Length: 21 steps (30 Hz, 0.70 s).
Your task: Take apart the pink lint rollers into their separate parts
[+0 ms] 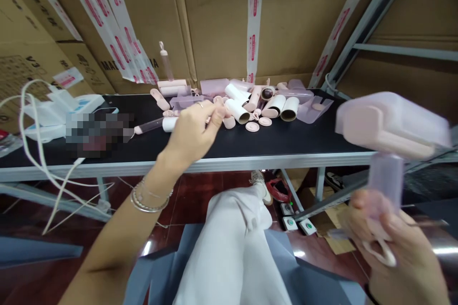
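My left hand reaches over the black tabletop and pinches a small pink part out of the pile of lint roller parts. Paper rolls, pink handles, round caps and clear covers lie in that pile. My right hand is low at the right, closed round the handle of an assembled pink lint roller with a translucent cover. That roller is blurred by motion.
Cardboard boxes with red-printed tape stand behind the table. At the left lie a white cable and white boxes. My legs in white trousers are under the table, near pedal switches on the floor.
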{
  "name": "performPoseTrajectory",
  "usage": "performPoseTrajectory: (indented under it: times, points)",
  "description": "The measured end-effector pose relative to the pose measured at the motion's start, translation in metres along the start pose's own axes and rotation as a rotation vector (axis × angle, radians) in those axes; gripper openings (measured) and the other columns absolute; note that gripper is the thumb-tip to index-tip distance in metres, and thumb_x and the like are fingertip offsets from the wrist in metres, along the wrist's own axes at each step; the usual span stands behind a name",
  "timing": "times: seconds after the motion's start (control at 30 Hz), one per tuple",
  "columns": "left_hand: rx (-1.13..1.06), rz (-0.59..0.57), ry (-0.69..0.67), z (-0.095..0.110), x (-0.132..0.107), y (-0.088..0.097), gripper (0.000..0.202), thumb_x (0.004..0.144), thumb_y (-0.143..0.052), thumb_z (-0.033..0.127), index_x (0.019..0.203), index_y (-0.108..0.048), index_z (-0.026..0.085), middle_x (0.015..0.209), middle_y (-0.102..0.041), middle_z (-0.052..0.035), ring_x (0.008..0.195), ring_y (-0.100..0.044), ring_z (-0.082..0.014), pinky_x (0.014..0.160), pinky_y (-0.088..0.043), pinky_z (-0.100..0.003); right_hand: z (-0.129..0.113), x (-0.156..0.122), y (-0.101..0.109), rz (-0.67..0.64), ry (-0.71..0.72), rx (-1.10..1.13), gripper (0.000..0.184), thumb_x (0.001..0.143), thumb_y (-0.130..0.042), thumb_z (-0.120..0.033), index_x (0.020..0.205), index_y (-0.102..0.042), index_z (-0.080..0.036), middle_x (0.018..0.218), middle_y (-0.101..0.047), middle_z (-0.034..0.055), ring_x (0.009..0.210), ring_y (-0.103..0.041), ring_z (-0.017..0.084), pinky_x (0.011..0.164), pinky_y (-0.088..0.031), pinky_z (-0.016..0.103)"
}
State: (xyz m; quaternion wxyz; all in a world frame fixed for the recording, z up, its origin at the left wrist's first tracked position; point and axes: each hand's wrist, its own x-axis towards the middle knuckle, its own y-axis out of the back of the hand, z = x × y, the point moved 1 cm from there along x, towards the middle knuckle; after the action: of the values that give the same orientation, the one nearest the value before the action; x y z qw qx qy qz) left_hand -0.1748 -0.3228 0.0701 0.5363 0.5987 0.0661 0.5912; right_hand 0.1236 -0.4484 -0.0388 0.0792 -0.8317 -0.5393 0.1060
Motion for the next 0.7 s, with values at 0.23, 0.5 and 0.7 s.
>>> performPoseTrajectory:
  times: [0.23,0.5,0.7]
  points:
    - [-0.296,0.094,-0.017,-0.030,0.046,-0.056,0.032,0.096,-0.036,0.030,0.117,-0.057,0.019,0.098,-0.065,-0.0056,0.088,-0.064,-0.0160,0.084,-0.051,-0.034,-0.040,0.079,-0.127,-0.573,0.348,0.085,0.033,0.071,-0.069,-0.052,0.078,-0.059,-0.021,0.044,-0.041,-0.0068,0.034,-0.028,0.006,0.035,-0.019,0.021]
    - [-0.296,0.096,0.110,-0.095,0.073,-0.078,0.029,0.093,-0.037,0.024,0.111,-0.058,0.018,0.099,-0.067,-0.0064,0.089,-0.063,-0.0155,0.083,-0.052,-0.033,-0.005,0.147,-0.225,-0.270,0.774,-0.112,0.041,0.085,-0.046,-0.063,0.093,-0.051,-0.023,0.064,-0.050,-0.0031,0.053,-0.051,0.012,0.049,-0.042,0.025]
    - [0.371,-0.161,0.300,-0.087,0.023,-0.003,0.047,0.082,-0.059,0.048,0.119,-0.057,0.018,0.125,-0.060,-0.0127,0.116,-0.053,-0.0330,0.096,-0.044,-0.049,-0.001,0.150,-0.204,-0.013,0.929,-0.343,0.038,0.087,-0.045,-0.058,0.094,-0.053,-0.021,0.074,-0.058,0.0032,0.076,-0.062,0.022,0.071,-0.049,0.036]
